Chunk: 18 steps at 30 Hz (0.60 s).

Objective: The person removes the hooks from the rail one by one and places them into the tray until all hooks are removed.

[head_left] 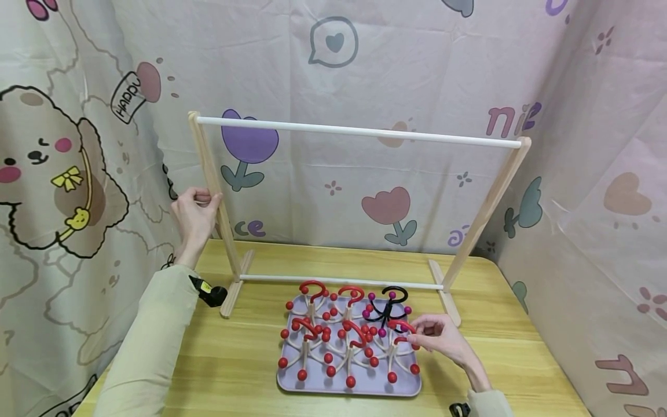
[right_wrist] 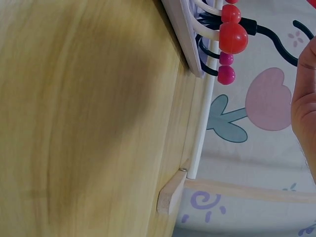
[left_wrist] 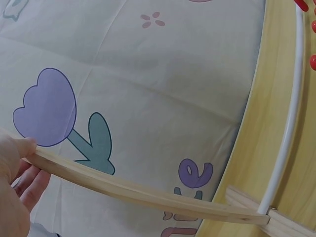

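My left hand (head_left: 195,223) pinches the left wooden post of a garment rack (head_left: 354,131) between thumb and fingers. In the left wrist view, the thumb lies on the post (left_wrist: 98,185) with fingers beneath. A lilac tray (head_left: 312,387) on the table bears several multi-arm hangers with hooks on top and ball-tipped arms. At its front right corner, my right hand (head_left: 440,339) pinches the red hook of a cream hanger (head_left: 393,359). Behind that stands a black hanger (head_left: 387,310) with magenta balls. The right wrist view shows part of the hand, its fingertips out of frame.
The rack stands behind the tray, its white lower bar (head_left: 339,282) close to the tray's back edge. Wooden feet (head_left: 445,292) support it at both sides. Printed curtains (head_left: 333,75) enclose the wooden table (head_left: 234,359) at the back and sides.
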Available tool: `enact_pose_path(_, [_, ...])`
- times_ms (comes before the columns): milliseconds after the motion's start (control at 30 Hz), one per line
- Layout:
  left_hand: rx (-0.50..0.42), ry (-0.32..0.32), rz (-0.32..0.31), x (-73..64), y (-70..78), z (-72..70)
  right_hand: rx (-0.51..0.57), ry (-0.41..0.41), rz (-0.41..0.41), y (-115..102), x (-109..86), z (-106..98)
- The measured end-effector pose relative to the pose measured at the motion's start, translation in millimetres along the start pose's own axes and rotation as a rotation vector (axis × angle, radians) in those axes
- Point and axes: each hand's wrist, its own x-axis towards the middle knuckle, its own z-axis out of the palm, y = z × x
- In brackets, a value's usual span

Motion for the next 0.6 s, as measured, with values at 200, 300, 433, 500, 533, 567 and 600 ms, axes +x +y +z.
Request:
enact_pose_path(200, [-0.045, -0.005, -0.004, -3.7, -0.5, 2.2, -0.013, 0.079, -0.006, 5.1, -0.2, -2.0])
enact_pose_path(300, [-0.054, 0.015, 0.011, -5.7, -2.3, 3.3, 0.005, 0.114, -0.033, 7.8, -0.5, -2.2])
enact_pose_path(433, [-0.063, 0.049, 0.034, -10.3, -5.9, 6.0, -0.004, 0.193, -0.054, 12.4, -0.1, -0.9])
enact_pose_path(500, [-0.1, 0.065, 0.053, -13.8, -8.5, 8.5, -0.022, 0.255, -0.037, 14.1, 0.9, 0.5])
enact_pose_path(533, [-0.116, 0.075, 0.063, -16.1, -10.1, 9.8, -0.039, 0.295, -0.018, 14.6, 1.8, 1.4])
enact_pose_path(567, [-0.137, 0.084, 0.075, -18.9, -11.7, 11.0, -0.06, 0.336, 0.002, 14.9, 2.9, 2.4])
enact_pose_path(600, [-0.156, 0.092, 0.087, -22.2, -13.5, 12.3, -0.082, 0.377, 0.027, 15.2, 4.1, 3.7])
